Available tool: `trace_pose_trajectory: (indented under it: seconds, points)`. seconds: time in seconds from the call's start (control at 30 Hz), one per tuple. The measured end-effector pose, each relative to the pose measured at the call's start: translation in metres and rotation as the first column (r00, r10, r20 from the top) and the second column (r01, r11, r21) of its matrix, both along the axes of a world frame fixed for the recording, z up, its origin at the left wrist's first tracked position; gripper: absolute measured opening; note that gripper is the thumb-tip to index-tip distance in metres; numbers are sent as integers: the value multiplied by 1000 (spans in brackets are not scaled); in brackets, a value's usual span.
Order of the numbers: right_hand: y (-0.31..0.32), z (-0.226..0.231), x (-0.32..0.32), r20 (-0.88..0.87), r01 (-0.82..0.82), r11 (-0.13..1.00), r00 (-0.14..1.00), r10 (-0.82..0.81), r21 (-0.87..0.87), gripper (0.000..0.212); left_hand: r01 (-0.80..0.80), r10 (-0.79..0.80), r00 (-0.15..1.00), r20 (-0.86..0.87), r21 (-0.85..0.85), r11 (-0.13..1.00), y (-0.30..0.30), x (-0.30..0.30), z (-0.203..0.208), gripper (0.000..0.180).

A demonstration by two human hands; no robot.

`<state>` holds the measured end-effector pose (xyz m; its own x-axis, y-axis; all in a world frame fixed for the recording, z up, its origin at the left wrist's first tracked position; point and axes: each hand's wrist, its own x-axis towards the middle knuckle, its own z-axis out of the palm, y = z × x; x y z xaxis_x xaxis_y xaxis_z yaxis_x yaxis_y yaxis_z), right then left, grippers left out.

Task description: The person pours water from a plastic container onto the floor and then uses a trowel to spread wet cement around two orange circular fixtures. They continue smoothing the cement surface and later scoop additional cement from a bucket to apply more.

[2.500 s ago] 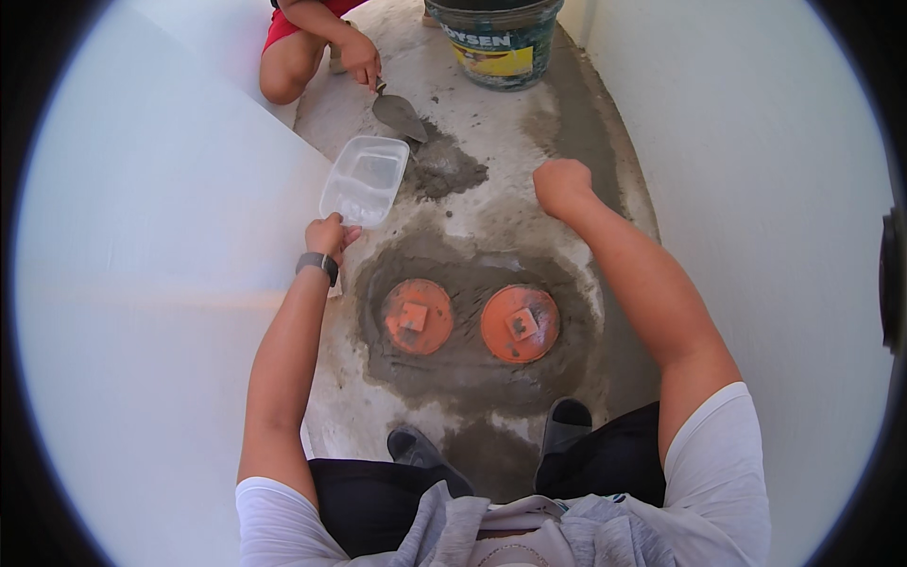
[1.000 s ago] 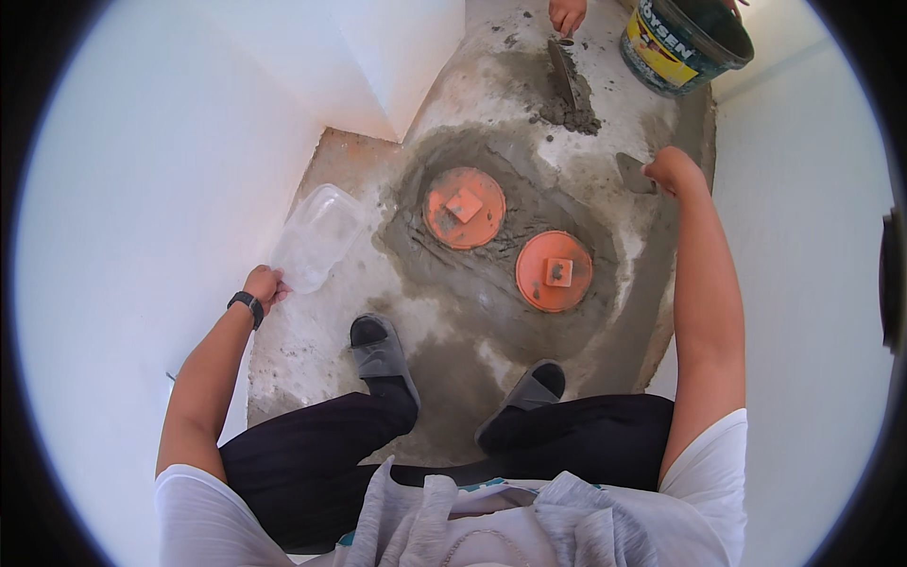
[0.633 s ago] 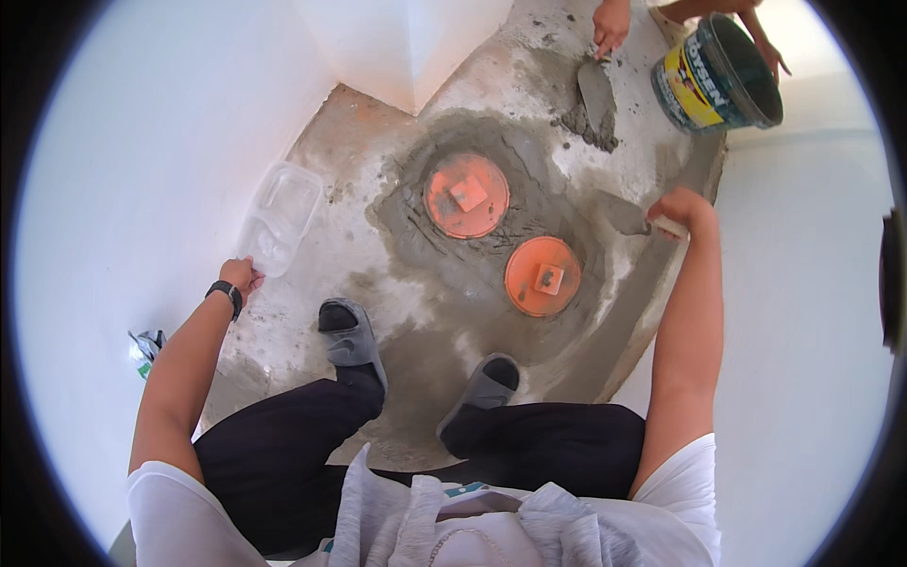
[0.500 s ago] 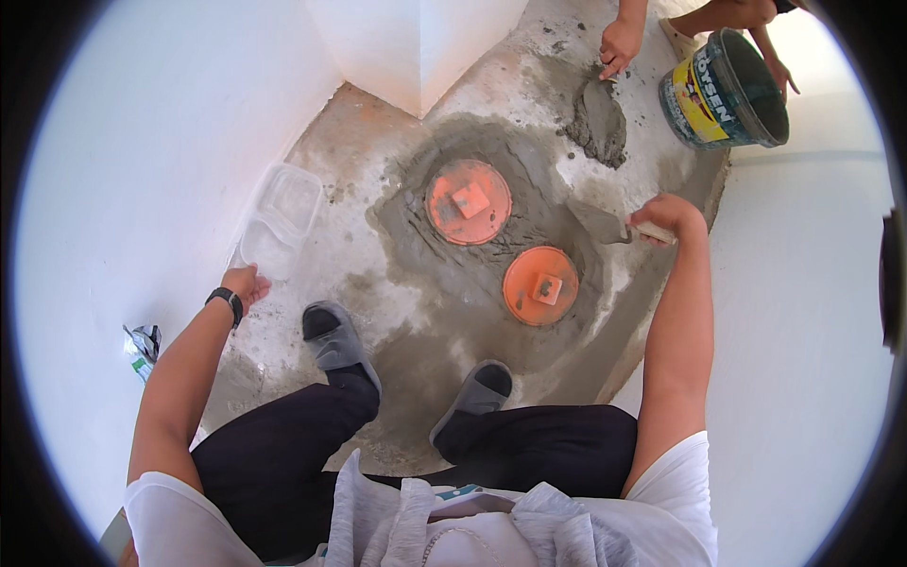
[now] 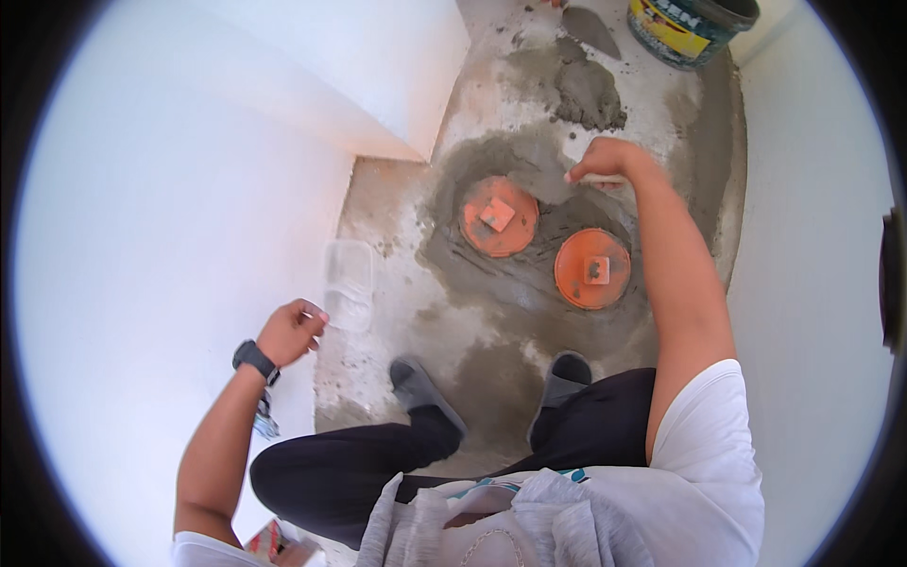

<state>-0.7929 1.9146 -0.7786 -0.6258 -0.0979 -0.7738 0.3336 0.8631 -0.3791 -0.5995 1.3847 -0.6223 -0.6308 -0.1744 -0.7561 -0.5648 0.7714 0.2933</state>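
My right hand (image 5: 612, 161) is closed round the handle of a trowel, over the wet cement (image 5: 472, 269) on the floor. The trowel's blade (image 5: 546, 180) lies against the grey cement and blends into it. Two round orange covers are set in the cement: one (image 5: 499, 217) left of the trowel, the other (image 5: 592, 269) nearer me, below my right hand. My left hand (image 5: 291, 333), a black watch on its wrist, is beside a clear plastic tray (image 5: 350, 283) along the left wall. Its fingers are loosely bent and apart, with nothing visible in them.
A heap of mixed cement (image 5: 588, 90) lies farther off, with another trowel blade (image 5: 590, 31) beyond it and a co-worker's fingertips at the top edge. A dark green bucket (image 5: 690, 33) stands at the far right. White walls (image 5: 397, 104) close in both sides; my sandalled feet (image 5: 425, 392) are near.
The view has shifted, so most floor things appear lower and farther right. My right hand has carried the trowel up toward the far cover. My left hand has drawn slightly away from the tray.
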Motion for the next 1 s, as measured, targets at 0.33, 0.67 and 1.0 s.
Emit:
trace_pose_trajectory:
  seconds: [0.33, 0.67, 1.0]
  points:
    - [1, 1, 14, -291, -213, 977, 935, 202, -9, 45, 541, -497, 812, -304, 76, 837, 142, 22, 121, 30]
    - [73, 2, 44, -133, 182, 982, 973, -187, -49, 45, 519, -487, 840, -239, 96, 849, 41, -90, -30, 32]
    - [112, 2, 75, -100, 250, 966, 965, -243, 64, 39, 673, -670, 729, 139, -323, 666, -66, -83, -185, 42]
